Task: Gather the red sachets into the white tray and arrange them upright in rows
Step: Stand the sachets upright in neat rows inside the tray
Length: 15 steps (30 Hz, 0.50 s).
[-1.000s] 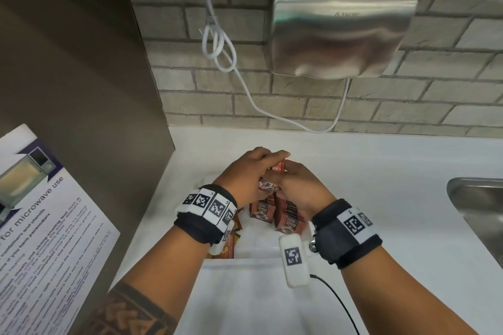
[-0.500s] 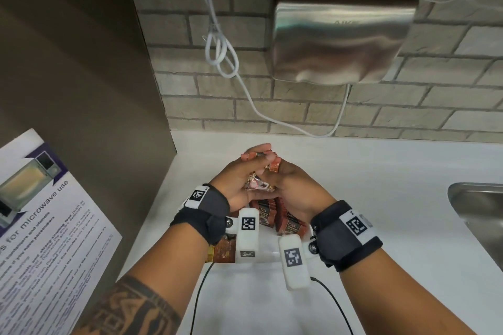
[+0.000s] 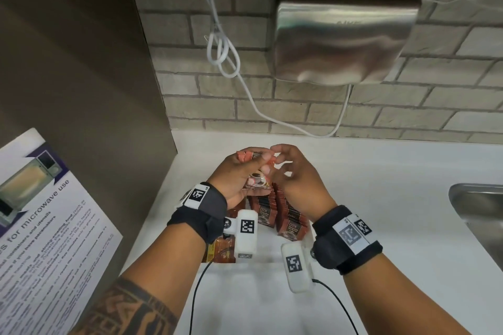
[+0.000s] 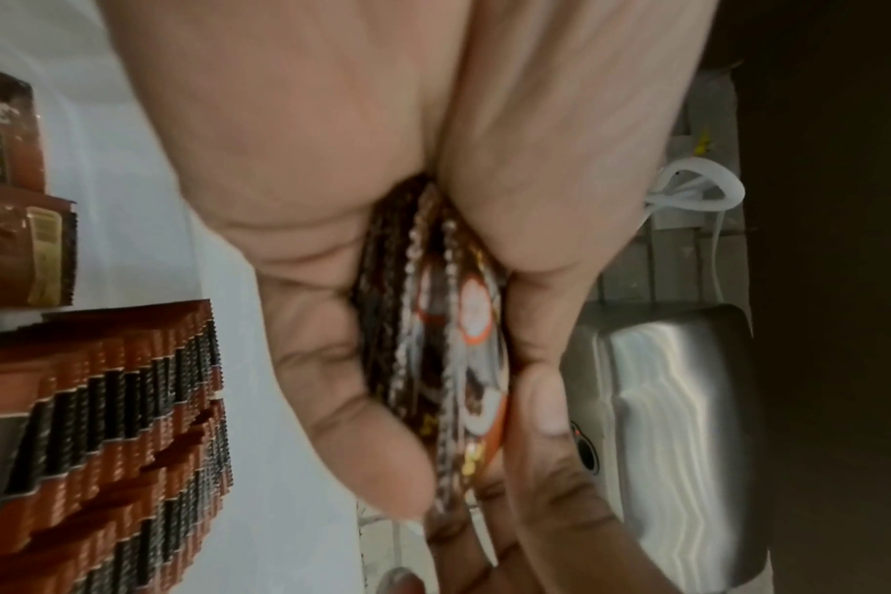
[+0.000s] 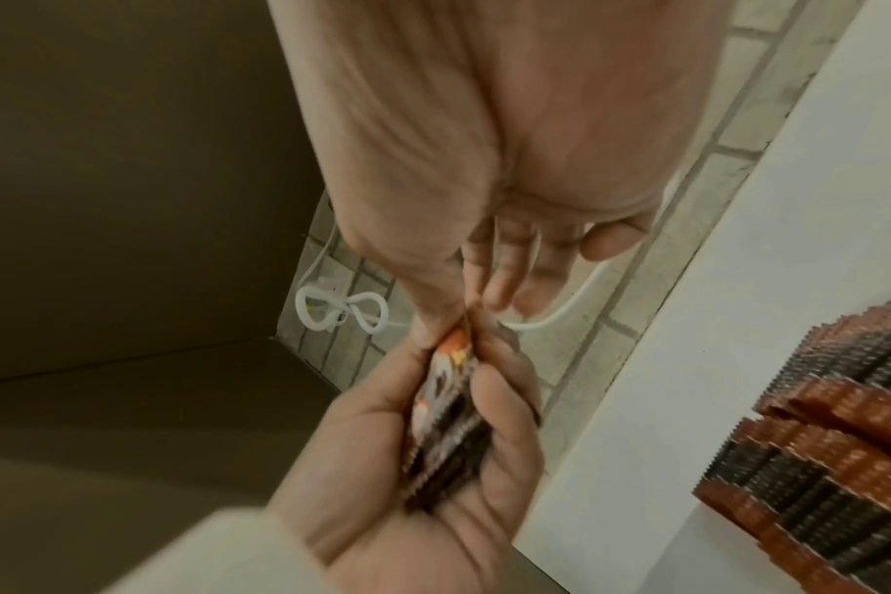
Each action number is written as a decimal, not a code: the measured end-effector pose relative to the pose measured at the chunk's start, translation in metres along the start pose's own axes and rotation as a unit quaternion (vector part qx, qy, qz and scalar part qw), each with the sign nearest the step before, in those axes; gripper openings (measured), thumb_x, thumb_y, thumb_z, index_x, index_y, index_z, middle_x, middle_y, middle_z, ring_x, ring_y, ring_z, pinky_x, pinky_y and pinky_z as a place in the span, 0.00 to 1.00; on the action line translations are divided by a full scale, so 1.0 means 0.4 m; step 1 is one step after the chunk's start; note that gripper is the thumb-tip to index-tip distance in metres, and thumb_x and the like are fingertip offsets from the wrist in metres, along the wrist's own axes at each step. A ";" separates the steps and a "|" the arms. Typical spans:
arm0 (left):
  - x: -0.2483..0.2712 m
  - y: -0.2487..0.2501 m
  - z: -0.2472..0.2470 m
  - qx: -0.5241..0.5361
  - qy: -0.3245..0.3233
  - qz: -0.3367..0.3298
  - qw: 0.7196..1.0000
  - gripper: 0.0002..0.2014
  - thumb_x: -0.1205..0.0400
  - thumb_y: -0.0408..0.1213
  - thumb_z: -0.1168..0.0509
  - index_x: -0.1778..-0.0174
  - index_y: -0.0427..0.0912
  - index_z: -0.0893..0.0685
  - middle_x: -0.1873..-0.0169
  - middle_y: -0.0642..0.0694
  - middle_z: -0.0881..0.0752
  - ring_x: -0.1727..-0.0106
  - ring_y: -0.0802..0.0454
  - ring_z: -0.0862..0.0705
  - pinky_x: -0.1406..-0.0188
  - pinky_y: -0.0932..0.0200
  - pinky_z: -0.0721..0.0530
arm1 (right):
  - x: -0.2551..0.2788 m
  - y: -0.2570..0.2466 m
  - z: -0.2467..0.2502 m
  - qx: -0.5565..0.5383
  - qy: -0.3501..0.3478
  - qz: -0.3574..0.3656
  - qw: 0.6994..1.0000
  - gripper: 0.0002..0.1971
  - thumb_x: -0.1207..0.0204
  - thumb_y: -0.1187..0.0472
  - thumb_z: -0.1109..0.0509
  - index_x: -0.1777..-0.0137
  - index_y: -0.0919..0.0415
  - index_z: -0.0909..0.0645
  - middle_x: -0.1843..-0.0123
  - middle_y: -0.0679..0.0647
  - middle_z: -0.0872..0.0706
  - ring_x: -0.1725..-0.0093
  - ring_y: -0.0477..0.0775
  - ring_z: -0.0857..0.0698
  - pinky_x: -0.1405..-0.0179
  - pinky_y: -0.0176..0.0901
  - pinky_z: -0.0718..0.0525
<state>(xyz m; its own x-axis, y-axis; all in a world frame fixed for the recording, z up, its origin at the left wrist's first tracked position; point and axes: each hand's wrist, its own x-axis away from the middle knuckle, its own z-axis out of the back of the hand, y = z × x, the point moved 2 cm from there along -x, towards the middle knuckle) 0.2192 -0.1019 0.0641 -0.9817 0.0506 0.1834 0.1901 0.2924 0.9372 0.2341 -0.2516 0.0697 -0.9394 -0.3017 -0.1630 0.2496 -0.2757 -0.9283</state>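
Note:
My left hand (image 3: 245, 171) grips a small stack of red sachets (image 3: 255, 181) on edge between thumb and fingers, raised above the white tray (image 3: 253, 294). The same stack of sachets (image 4: 443, 361) fills the left wrist view, and it shows again as the held sachets (image 5: 448, 406) in the right wrist view. My right hand (image 3: 288, 168) pinches the top edge of that stack with thumb and forefinger; its other fingers are loosely curled. Below the hands, rows of red sachets (image 3: 285, 215) stand upright at the tray's far end. A few loose sachets (image 3: 220, 250) lie at the tray's left side.
A brown cabinet wall (image 3: 81, 76) rises close on the left, with a microwave notice (image 3: 35, 226) on it. A steel hand dryer (image 3: 345, 38) and its white cable (image 3: 223, 57) hang on the brick wall. A steel sink (image 3: 481, 215) sits at the right of the white counter (image 3: 394, 185).
My left wrist has rolled over, so the stack's face now shows. Both hands have lifted slightly, and my right hand has shifted from the stack's side to its top edge.

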 end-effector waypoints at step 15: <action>0.005 -0.026 0.034 -0.101 -0.086 -0.012 0.991 0.23 0.22 0.28 0.25 0.31 0.44 0.18 0.52 0.48 0.12 0.51 0.51 0.12 0.54 0.49 0.10 | -0.048 -0.043 0.052 0.047 0.000 0.040 0.998 0.03 0.22 0.63 0.23 0.57 0.54 0.11 0.62 0.44 0.10 0.63 0.35 0.16 0.57 0.24 0.20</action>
<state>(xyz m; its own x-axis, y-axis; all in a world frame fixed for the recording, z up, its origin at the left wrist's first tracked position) 0.2153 -0.0918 0.0507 -0.9692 0.2138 0.1223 0.1463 0.0998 0.9842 0.2526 -0.2599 0.0959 -0.9160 -0.3252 -0.2349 0.3438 -0.3346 -0.8774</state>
